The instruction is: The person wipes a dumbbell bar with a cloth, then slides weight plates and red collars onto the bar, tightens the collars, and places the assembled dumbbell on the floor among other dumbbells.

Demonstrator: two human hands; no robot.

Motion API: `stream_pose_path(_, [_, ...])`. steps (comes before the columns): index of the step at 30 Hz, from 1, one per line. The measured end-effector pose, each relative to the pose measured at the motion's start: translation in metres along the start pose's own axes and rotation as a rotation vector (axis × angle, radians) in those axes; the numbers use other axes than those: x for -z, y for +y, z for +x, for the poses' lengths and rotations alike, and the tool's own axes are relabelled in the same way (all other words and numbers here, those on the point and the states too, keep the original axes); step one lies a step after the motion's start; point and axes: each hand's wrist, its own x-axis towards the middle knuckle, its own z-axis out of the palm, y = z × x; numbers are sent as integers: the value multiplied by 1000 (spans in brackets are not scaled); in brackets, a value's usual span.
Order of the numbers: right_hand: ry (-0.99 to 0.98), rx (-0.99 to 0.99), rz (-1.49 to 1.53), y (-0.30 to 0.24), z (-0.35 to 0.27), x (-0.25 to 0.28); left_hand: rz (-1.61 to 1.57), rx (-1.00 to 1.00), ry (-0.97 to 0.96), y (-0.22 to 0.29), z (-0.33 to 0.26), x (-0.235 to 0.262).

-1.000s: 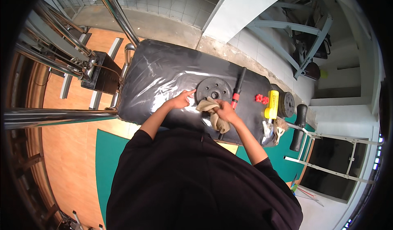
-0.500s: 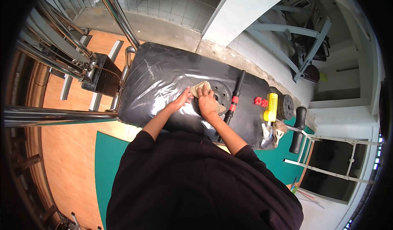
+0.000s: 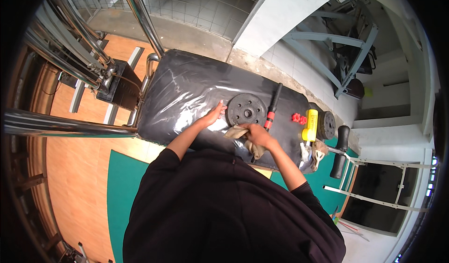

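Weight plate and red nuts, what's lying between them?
In the head view, a black bar with red sections lies between the weight plate and red nuts.

Orange wood-look floor (image 3: 77, 169) with green mat (image 3: 122, 193), white pillar (image 3: 283, 15), pale tiles (image 3: 287, 59) in shade beyond.

The right hand (image 3: 258, 135) hides part of the beige cloth (image 3: 256, 151) and a stretch of the black-and-red bar (image 3: 276, 99). A pale bundle (image 3: 320, 149), possibly fabric, is too small to identify. The left rim crops a chrome post (image 3: 70, 126).
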Motion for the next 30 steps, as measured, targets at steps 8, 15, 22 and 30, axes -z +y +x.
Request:
stream_pose_path(8, [304, -382, -279, 18, 68, 69, 26, -86, 33, -6, 0, -5])
stream_pose_path(15, [454, -272, -739, -22, 83, -33, 21, -28, 16, 1, -8, 2])
stream_pose_path(22, [479, -258, -723, -42, 32, -83, 15, -33, -7, -2, -1, 4])
stream_pose_path(30, [491, -334, -591, -55, 12, -111, 31, -58, -155, -13, 6, 14])
